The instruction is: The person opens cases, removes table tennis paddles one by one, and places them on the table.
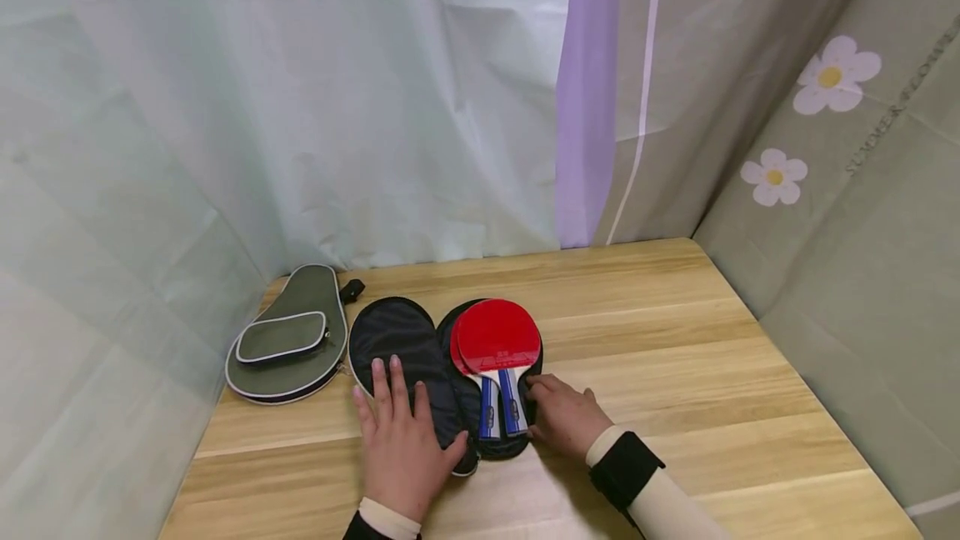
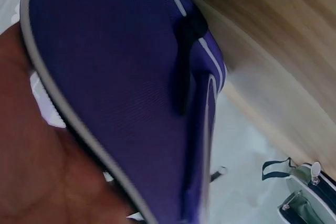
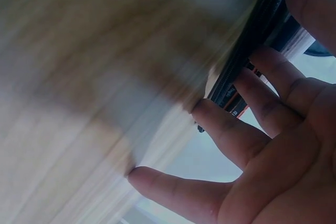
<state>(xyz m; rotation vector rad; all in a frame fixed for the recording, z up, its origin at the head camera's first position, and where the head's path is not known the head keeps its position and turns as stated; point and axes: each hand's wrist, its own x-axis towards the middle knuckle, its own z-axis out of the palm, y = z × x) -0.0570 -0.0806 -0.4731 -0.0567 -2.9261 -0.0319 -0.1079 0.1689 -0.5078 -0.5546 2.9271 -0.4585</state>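
Curtains (image 1: 360,107) hang behind and beside your wood table (image 1: 675,357). Black case (image 1: 393,323) lies unfolded on it; both paddles (image 1: 498,336) rest on its right half, overlapped, red faces up. Judging by that: paddles placed, case not closed, left half not over them. Purple cover (image 2: 115,77) fills your left-wrist view; can't tell if it's the case's outside. Green bag (image 1: 303,294) sits just beside the left half, tight there. Left hand (image 1: 401,452): fingers spread on that half. Right hand (image 1: 566,415): fingers apart, tips at case's right edge.

Grey-green case (image 1: 288,336), back left | wooden table (image 1: 675,382) | daisy-print curtain (image 1: 840,240), lettering (image 1: 903,97) apparently "SUMMER"
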